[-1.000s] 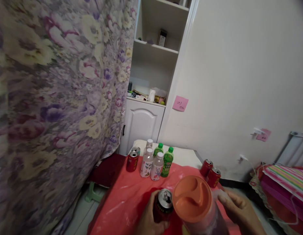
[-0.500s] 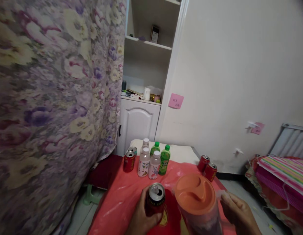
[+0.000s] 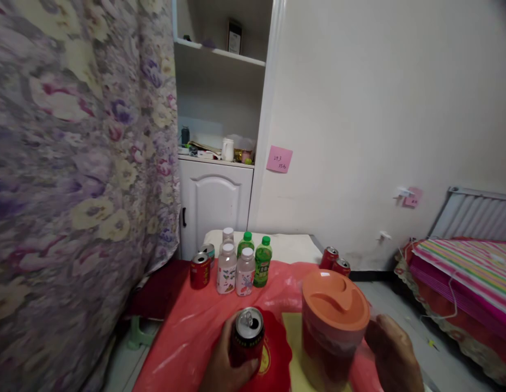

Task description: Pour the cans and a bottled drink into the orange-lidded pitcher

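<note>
The bottom edge cuts off my left hand point(image 3: 230, 366) and right hand point(image 3: 394, 354). I can't read the pink note point(image 3: 279, 159); its writing is too small.

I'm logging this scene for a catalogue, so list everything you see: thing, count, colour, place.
open can: 1, red, near table edge, in the left hand
pitcher: 1, clear with orange lid, right of the open can
cans by the bottles: 2, red, far left of table
cans at the far right: 2, red, table's far right edge
pale bottles: 3, white caps, far side of table
green bottles: 2, green, beside the pale bottles
table cover: 1, red plastic
curtain: 1, purple floral, left
cabinet: 1, white, behind table
sticky note: 1, pink, wall
left hand: grips the open can
right hand: at the pitcher's handle side
</note>
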A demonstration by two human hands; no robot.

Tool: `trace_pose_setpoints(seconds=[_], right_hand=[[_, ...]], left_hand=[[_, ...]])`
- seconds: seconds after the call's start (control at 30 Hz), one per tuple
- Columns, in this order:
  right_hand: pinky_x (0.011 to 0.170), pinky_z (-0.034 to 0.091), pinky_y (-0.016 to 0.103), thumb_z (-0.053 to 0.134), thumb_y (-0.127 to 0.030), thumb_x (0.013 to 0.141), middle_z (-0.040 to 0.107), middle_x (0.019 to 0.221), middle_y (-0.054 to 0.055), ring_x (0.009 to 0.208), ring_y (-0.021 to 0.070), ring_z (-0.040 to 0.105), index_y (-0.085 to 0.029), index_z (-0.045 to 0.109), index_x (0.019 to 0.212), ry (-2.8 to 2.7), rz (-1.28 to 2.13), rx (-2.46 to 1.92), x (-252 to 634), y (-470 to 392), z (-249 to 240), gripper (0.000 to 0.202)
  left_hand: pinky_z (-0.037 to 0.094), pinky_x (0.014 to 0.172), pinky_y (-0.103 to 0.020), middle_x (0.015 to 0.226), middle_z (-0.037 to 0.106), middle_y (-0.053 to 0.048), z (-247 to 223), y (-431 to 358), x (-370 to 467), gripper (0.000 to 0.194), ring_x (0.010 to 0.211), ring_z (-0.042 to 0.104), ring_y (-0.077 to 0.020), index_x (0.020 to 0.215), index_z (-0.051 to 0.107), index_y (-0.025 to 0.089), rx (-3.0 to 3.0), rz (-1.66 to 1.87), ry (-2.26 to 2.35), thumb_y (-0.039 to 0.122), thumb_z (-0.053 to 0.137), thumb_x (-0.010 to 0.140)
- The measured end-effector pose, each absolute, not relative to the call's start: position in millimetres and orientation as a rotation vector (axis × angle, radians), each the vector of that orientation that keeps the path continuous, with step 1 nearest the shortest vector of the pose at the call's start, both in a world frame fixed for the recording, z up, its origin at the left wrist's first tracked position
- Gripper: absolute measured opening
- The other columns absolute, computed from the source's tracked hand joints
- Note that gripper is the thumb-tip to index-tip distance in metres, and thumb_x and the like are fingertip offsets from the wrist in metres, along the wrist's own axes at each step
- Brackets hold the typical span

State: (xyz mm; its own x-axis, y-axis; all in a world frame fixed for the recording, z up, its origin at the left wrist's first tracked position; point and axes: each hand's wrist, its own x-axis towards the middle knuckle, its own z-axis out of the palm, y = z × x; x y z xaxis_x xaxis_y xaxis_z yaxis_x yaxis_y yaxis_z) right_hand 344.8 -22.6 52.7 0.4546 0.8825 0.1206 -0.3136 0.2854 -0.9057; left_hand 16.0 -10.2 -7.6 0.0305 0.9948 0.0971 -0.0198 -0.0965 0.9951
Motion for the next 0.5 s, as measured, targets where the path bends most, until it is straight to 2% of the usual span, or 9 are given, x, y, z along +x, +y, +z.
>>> trace_pose_setpoints(seconds=[0.2, 0.33, 0.4, 0.5], right_hand=[[0.053, 0.046, 0.028, 0.081, -0.053, 0.064, 0.066, 0.066, 0.002, 0.058, 0.0152, 0.052, -0.022, 0.072, 0.07, -0.781, 0.921, -0.974, 344, -12, 31, 0.033], [0.053, 0.047, 0.028, 0.077, -0.06, 0.067, 0.066, 0.063, 0.003, 0.057, 0.015, 0.052, -0.02, 0.075, 0.072, -0.789, 0.944, -0.98, 344, -4, 19, 0.04], [0.052, 0.048, 0.028, 0.08, -0.062, 0.061, 0.066, 0.061, 0.002, 0.055, 0.0153, 0.054, -0.021, 0.075, 0.071, -0.744, 0.948, -0.98, 344, -2, 16, 0.043], [0.051, 0.049, 0.027, 0.088, -0.061, 0.048, 0.066, 0.059, 0.001, 0.058, 0.017, 0.059, -0.022, 0.07, 0.06, -0.61, 0.929, -0.962, 342, -3, 16, 0.044]], left_hand=[[0.029, 0.124, -0.06, 0.151, 0.048, -0.03, -22, -6, 13, 0.097, 0.145, 0.043, -0.0451, 0.139, 0.035, 0.011, 1.262, 1.22, 1.184, 0.037, 0.081, 0.057], [0.037, 0.12, -0.06, 0.145, 0.061, -0.022, -31, -6, 9, 0.086, 0.14, 0.051, -0.0443, 0.136, 0.049, 0.018, 1.28, 1.275, 1.211, 0.034, 0.084, 0.059], [0.041, 0.119, -0.058, 0.142, 0.065, -0.019, -35, -6, 7, 0.08, 0.139, 0.054, -0.0431, 0.133, 0.055, 0.021, 1.303, 1.305, 1.193, 0.034, 0.085, 0.06], [0.045, 0.116, -0.057, 0.14, 0.067, -0.018, -43, -4, 6, 0.079, 0.136, 0.056, -0.0433, 0.132, 0.058, 0.02, 1.3, 1.337, 1.169, 0.035, 0.087, 0.06]])
